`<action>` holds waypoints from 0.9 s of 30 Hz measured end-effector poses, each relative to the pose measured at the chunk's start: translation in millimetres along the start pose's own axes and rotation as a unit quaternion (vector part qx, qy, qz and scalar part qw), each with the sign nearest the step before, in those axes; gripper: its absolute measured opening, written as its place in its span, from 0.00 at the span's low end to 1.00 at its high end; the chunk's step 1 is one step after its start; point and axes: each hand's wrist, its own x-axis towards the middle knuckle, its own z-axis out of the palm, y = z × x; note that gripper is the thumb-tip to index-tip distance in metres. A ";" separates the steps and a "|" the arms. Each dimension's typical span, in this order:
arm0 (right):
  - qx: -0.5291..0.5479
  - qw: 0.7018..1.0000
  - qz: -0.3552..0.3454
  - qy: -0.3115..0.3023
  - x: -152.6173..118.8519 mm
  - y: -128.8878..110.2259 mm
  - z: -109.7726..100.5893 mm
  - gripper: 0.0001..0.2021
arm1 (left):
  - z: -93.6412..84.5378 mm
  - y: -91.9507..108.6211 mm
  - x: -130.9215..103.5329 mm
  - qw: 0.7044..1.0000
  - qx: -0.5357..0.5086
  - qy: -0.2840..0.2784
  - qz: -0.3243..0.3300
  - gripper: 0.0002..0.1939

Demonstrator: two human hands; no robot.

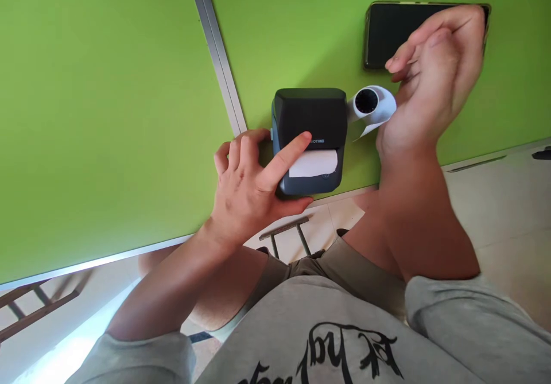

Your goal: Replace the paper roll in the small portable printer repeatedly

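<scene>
A small black printer (pixel 310 114) stands near the front edge of the green table, with a strip of white paper (pixel 316 164) out of its slot. My left hand (pixel 253 183) rests on the printer, its fingers apart, index finger on the lid and thumb at the front. Right of the printer is a roll of white paper (pixel 385 105) with a dark core and a loose end. Beside the roll, my right hand (pixel 434 74) has its fingers curled, the palm side next to the paper. Whether those fingers hold anything is hidden.
A dark phone (pixel 398 31) lies on the green table (pixel 107 114) behind and partly under my right hand. A metal strip (pixel 217 51) crosses the tabletop left of the printer. Stool parts (pixel 284 229) show below the table edge.
</scene>
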 end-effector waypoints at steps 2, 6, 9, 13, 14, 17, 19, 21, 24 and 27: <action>-0.005 1.000 -0.016 -0.013 -0.7 2.8 1.1 0.12 | -0.9 0.8 1.0 1.000 0.011 -0.007 -0.005 0.46; -0.006 1.000 -0.003 -0.019 0.7 -4.9 2.2 0.07 | -1.2 0.7 2.3 1.000 0.021 -0.005 -0.011 0.43; 0.012 1.000 0.021 -0.004 3.1 -13.5 2.6 0.05 | 0.6 0.6 3.2 1.000 0.012 0.008 -0.007 0.45; 0.052 0.997 0.049 -0.007 5.0 -19.2 1.2 0.05 | 2.2 2.2 4.0 0.999 0.027 0.003 -0.020 0.47; 0.052 0.997 0.052 -0.009 5.1 -19.6 0.6 0.05 | 2.2 2.6 4.0 0.999 0.033 0.000 -0.023 0.47; 0.035 0.998 0.055 -0.011 4.9 -19.7 -0.8 0.02 | 1.8 3.3 3.2 0.999 0.039 0.004 -0.028 0.46; 0.025 0.998 0.055 -0.008 4.6 -19.9 -1.2 0.02 | 1.6 3.2 2.8 0.999 0.039 0.012 -0.024 0.45; 0.018 0.998 0.055 -0.007 4.4 -20.4 -1.1 0.02 | 1.8 3.4 2.6 0.999 0.040 0.016 -0.023 0.45; 0.008 0.999 0.053 -0.005 4.5 -21.5 0.2 0.02 | 2.8 4.5 3.1 0.998 0.048 0.015 -0.030 0.46; 0.018 0.999 0.044 -0.001 5.1 -21.5 2.0 0.02 | 4.1 5.6 3.3 0.998 0.052 0.013 -0.033 0.47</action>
